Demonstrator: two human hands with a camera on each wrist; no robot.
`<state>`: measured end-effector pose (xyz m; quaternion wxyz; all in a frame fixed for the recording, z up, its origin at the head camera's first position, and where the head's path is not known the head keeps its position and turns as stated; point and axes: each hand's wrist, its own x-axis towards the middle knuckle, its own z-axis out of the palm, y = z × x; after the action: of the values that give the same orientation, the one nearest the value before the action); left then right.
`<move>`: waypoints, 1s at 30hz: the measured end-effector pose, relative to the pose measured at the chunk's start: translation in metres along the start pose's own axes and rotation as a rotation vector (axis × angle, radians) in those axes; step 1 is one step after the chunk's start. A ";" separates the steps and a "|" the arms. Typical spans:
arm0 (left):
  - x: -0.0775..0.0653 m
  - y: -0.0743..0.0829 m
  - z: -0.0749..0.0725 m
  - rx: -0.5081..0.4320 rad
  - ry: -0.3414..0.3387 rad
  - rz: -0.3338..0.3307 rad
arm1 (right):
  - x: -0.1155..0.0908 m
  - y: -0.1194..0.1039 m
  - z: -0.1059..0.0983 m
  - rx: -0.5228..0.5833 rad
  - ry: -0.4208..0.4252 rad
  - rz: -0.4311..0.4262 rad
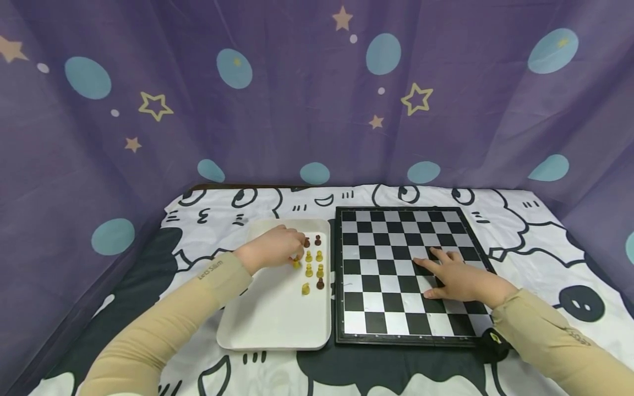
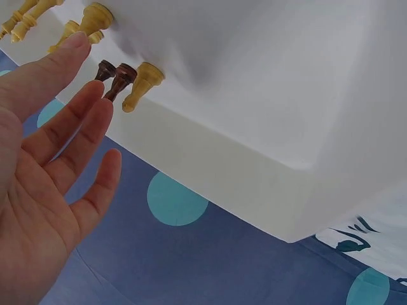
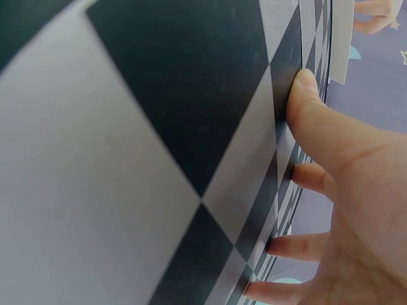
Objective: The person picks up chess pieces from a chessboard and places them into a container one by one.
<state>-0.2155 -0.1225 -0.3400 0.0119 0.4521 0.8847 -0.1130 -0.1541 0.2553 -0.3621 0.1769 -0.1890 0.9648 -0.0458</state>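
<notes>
My left hand (image 1: pixel 277 247) reaches over the white tray (image 1: pixel 267 324), with thumb and fingertips at a yellow chess piece (image 1: pixel 296 263). In the left wrist view the thumb overlaps that piece (image 2: pixel 95 19), the index finger is hidden behind the thumb, and the other fingers (image 2: pixel 89 121) extend past dark brown pieces (image 2: pixel 122 79). More yellow pieces (image 1: pixel 309 270) stand along the tray's right side, dark brown ones (image 1: pixel 318 240) among them. On the right, my right hand (image 1: pixel 455 278) rests spread on the chessboard (image 1: pixel 388 283), its fingertips against the squares and nothing held.
Tray and board lie side by side on a cartoon-print cloth (image 1: pixel 277 379), a narrow gap between them. A black round object (image 1: pixel 494 344) sits by the right wrist at the board's near right corner. Behind the table hangs a purple curtain (image 1: pixel 307 126).
</notes>
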 end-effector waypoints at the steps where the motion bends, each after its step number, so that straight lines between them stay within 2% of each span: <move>1: 0.000 0.000 0.000 0.005 -0.001 0.001 | 0.000 0.000 0.000 0.002 -0.001 0.000; 12: -0.006 -0.002 -0.009 -0.006 -0.036 -0.040 | 0.001 0.002 -0.001 -0.004 -0.007 0.002; 16: -0.011 -0.001 -0.015 -0.047 -0.015 -0.073 | 0.001 0.002 -0.001 0.000 -0.010 0.005; 20: -0.015 0.001 -0.022 -0.093 0.052 -0.130 | 0.000 0.002 -0.001 0.012 -0.006 0.022; 24: -0.021 0.004 -0.031 -0.097 0.153 -0.204 | -0.004 0.004 -0.004 0.056 0.022 0.024; 27: -0.031 0.006 -0.038 -0.104 0.244 -0.263 | -0.011 0.007 -0.008 0.074 0.119 -0.009; 30: -0.043 0.007 -0.043 -0.110 0.335 -0.325 | -0.020 0.009 -0.012 0.057 0.272 -0.034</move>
<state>-0.1808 -0.1437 -0.2946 -0.1290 0.3150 0.9402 0.0114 -0.1447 0.2718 -0.3457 0.0491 -0.1921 0.9749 -0.1013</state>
